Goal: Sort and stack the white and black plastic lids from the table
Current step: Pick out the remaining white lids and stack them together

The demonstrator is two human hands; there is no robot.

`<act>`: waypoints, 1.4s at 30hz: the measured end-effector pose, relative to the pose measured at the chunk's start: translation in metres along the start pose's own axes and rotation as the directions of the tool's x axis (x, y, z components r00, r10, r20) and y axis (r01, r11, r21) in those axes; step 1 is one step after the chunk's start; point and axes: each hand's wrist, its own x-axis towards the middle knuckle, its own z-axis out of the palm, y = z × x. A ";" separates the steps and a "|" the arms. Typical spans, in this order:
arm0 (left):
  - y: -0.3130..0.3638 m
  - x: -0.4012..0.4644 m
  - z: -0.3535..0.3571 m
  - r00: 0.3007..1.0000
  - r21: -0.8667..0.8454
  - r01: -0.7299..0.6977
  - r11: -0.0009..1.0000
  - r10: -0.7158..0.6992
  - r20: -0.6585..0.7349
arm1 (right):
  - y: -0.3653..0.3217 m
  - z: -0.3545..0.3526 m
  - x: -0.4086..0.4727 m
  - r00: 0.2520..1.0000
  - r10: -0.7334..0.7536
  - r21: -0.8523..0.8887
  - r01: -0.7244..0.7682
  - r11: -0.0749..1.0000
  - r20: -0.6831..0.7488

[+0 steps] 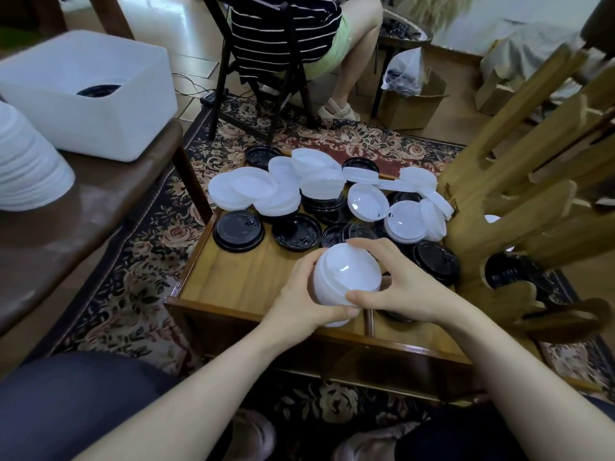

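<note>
Patterned carpet (143, 261) lies under a low wooden table (233, 277). From the head view, loose white lids (259, 191) and black lids (239, 231) crowd its twelve o'clock side. Near six o'clock, left hand (299, 294) and right hand (399, 287) curl around a white lid stack (346, 277), gripping it between them.
</note>
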 end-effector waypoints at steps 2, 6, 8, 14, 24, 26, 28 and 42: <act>0.002 0.000 0.000 1.000 -0.006 0.017 1.000 -0.017 0.006 | -0.003 -0.002 0.001 1.000 -0.008 -0.019 0.008 1.000 0.017; 0.005 -0.002 -0.001 1.000 0.005 0.023 1.000 -0.023 0.005 | -0.006 0.005 0.000 0.999 0.030 -0.021 -0.030 0.999 -0.010; 0.007 -0.002 -0.001 1.000 0.009 0.023 1.000 -0.023 0.014 | -0.007 0.009 -0.003 0.999 0.041 -0.011 -0.041 0.999 -0.035; 0.008 0.005 -0.009 0.977 0.048 0.072 0.996 -0.080 0.195 | -0.002 0.012 -0.006 0.997 0.058 0.094 -0.053 0.994 -0.050; 0.027 0.006 -0.008 0.984 -0.197 0.168 0.966 -0.152 0.094 | 0.013 0.010 -0.011 0.984 0.163 0.498 -0.180 0.848 0.077; 0.027 0.006 -0.009 0.986 -0.222 0.165 0.961 -0.156 0.056 | 0.013 0.010 -0.013 0.952 0.291 0.558 -0.294 0.776 0.097; 0.029 0.005 -0.010 0.985 -0.239 0.173 0.956 -0.171 0.029 | 0.013 0.008 -0.015 0.919 0.350 0.593 -0.387 0.706 0.183; 0.053 0.000 -0.099 0.912 -0.138 0.311 0.940 -0.336 -0.235 | -0.042 0.056 0.042 0.903 0.285 0.690 -0.430 0.582 0.321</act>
